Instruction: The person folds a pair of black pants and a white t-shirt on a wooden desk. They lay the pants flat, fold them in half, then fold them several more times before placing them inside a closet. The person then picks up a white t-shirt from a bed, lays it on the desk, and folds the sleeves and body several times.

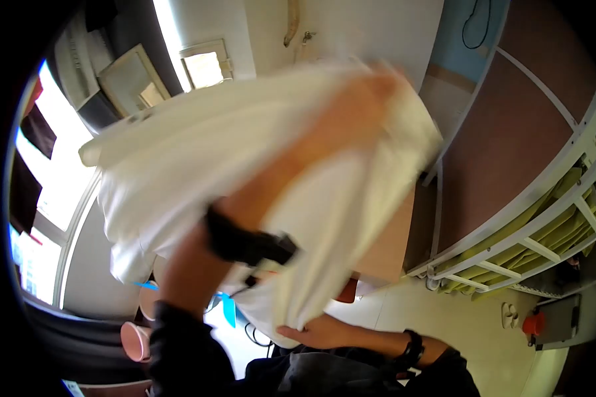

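1. Hanging in broad folds between both hands, the white cloth [172,159] fills the middle of the view, in front of the person and partly over a brown tabletop [389,241].
2. It looks soft and light — limp enough to crease and billow, with no stiffness of its own. Nothing about it seems fragile; it may slide a little if pinched loosely, and being so wide, it would probably sag between two grips set far apart.
3. The edges seem the best place to take hold, one hand at each, with a good fold of fabric gathered under the thumb rather than a thin pinch.
4. The right hand [321,331] is closed on the lower edge, the thumb lying over the fabric; the fingers are mostly hidden, but the grip looks firm.
5. The left hand [371,92] reaches up and across to the far upper part of the cloth, a black strap [235,238] on its wrist. It is badly blurred — how far its fingers are open, or whether they grip, I cannot tell.
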A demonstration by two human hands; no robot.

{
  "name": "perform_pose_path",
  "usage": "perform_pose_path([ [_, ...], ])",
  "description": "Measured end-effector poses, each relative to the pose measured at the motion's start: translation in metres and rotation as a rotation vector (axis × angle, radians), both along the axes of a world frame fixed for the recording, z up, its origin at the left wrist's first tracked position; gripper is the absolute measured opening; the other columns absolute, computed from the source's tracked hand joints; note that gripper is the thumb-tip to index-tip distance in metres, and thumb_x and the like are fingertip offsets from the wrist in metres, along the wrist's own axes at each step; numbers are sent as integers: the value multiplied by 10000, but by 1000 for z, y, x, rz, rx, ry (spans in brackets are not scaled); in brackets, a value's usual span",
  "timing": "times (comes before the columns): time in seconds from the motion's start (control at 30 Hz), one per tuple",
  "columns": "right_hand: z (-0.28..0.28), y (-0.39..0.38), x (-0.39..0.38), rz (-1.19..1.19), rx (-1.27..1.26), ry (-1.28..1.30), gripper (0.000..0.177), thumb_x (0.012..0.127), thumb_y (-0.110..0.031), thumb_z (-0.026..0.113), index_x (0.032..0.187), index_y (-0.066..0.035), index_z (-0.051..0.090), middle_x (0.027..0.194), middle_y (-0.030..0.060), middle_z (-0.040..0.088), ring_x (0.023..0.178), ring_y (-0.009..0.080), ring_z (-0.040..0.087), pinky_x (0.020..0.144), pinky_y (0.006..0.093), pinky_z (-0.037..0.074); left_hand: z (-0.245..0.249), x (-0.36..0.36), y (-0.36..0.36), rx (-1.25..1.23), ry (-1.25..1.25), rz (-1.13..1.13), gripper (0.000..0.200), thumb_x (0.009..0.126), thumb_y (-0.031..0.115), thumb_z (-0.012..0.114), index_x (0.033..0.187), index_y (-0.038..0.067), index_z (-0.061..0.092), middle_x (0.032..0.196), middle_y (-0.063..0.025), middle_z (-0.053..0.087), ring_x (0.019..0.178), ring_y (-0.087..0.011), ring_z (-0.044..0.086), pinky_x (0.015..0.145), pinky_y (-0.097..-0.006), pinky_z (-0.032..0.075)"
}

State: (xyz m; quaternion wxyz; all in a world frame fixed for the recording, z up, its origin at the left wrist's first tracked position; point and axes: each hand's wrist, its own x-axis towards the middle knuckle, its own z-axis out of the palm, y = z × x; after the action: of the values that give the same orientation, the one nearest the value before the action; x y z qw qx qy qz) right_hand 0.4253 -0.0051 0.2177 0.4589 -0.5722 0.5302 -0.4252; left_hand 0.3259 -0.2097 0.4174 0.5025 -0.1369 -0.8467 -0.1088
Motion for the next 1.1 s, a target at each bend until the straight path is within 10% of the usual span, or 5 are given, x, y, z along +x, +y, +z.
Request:
perform_pose_path([
  [0.03, -2, -10, -6, 12, 158, -37, 438, 922, -364, 537, 1124, 23, 573, 1075, 245, 607, 1050, 354, 558, 920, 392, 426, -38, -60, 16, 523, -390, -355, 322, 932, 263, 445, 984, -12, 603, 930, -216, 640, 883, -318, 609, 829, -410, 460],
  [0.17, -64, -64, 8, 15, 624, -42, 638, 906, -590, 437, 1042, -4, 647, 970, 174, 657, 968, 263, 604, 854, 318, 448, -197, -89, 41, 587, -1089, -506, 460, 960, 415, 414, 789, 14, 559, 696, -167, 613, 619, -286, 573, 617, -429, 441],
  [0.4, -129, -115, -19, 121, 945, -261, 774, 885, -666, 396, 1248, 5, 530, 1248, 185, 555, 1158, 272, 500, 1014, 316, 334, -419, 9, -36, 326, -1018, -690, 314, 933, 283, 485, 1108, 43, 587, 1220, -127, 557, 1214, -286, 461, 1033, -407, 346],
  [0.87, -131, -177, -4, 278, 367, -201, 555, 949, -464, 453, 1185, 32, 534, 1179, 226, 581, 1073, 297, 576, 916, 351, 415, -413, 157, -185, 172, -1051, 277, 526, 835, 313, 596, 1264, 27, 494, 1417, -129, 411, 1358, -280, 317, 1128, -491, 153],
  [1.1, -159, -109, -60, -701, 321, -469, 316, 944, -192, 528, 1193, 3, 516, 1052, 119, 631, 937, 177, 609, 824, 301, 487, -400, 153, -232, 270, -886, 412, 242, 807, 185, 631, 982, 29, 569, 1023, -136, 572, 1006, -317, 527, 955, -469, 355],
])
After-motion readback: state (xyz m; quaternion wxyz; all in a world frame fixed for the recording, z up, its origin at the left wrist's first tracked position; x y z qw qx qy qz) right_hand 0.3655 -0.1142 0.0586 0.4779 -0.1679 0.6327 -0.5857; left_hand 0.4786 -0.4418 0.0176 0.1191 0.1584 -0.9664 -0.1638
